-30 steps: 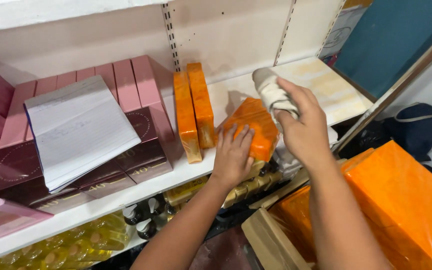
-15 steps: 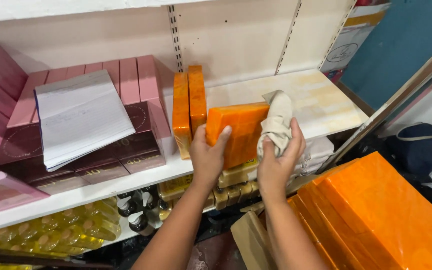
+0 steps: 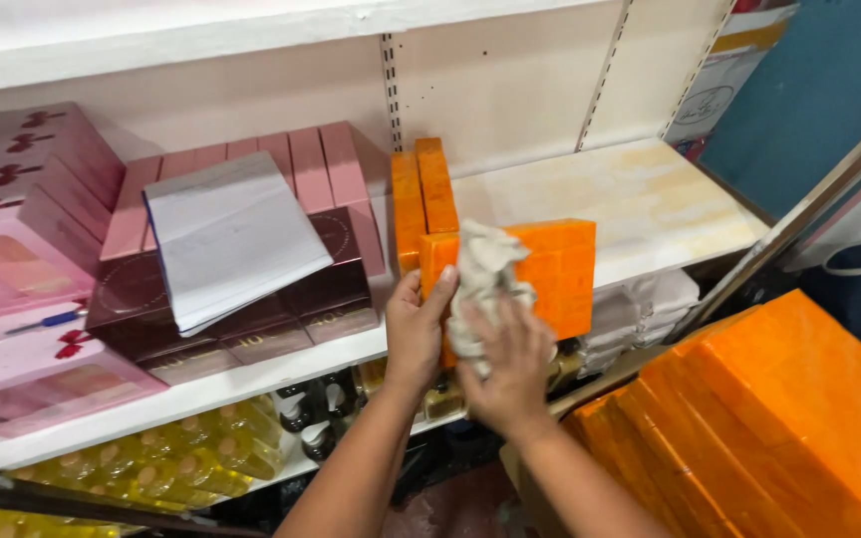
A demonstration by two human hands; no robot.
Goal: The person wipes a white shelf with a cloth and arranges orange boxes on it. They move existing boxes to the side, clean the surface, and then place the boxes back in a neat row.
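An orange box [image 3: 540,274] is held upright at the front edge of the shelf [image 3: 650,199], gripped along its near side by the left hand [image 3: 416,334]. A crumpled grey cloth [image 3: 480,289] is pressed against the box's face by the right hand [image 3: 510,369], whose fingers are closed over the cloth. Only the part of the face under and around the cloth appears to be covered by the wiping; the far half of the face lies bare, so the wiping is judged to be partway through.

Just beyond the left hand, two orange boxes [image 3: 423,194] are already stood on edge on the shelf. Beyond the right hand the shelf is bare. To the right of the right forearm, a stack of orange boxes [image 3: 779,418] is seen, apparently not yet shelved.
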